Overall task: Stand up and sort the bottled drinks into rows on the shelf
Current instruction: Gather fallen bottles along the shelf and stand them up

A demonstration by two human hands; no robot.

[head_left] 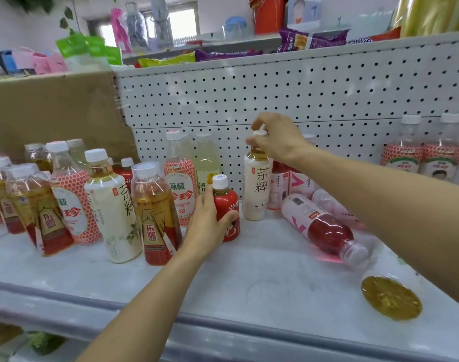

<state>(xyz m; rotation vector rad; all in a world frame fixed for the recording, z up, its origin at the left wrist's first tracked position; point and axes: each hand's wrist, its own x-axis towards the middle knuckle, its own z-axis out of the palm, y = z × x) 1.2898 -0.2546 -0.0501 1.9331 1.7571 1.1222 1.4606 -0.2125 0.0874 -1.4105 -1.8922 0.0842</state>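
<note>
My left hand grips a small red bottle with a white cap, upright on the white shelf. My right hand pinches the cap of a tall cream tea bottle, which stands just right of the red one. A pink bottle lies on its side to the right, with a second pink one behind it. Near the front right edge a bottle lies with its amber base towards me. Several upright bottles stand at the left, among them an amber energy drink and another cream tea bottle.
A white pegboard backs the shelf and a cardboard sheet covers its left part. Two lychee drinks stand at the far right. Snack packets lie on the shelf above. Pink upright bottles stand under my right forearm.
</note>
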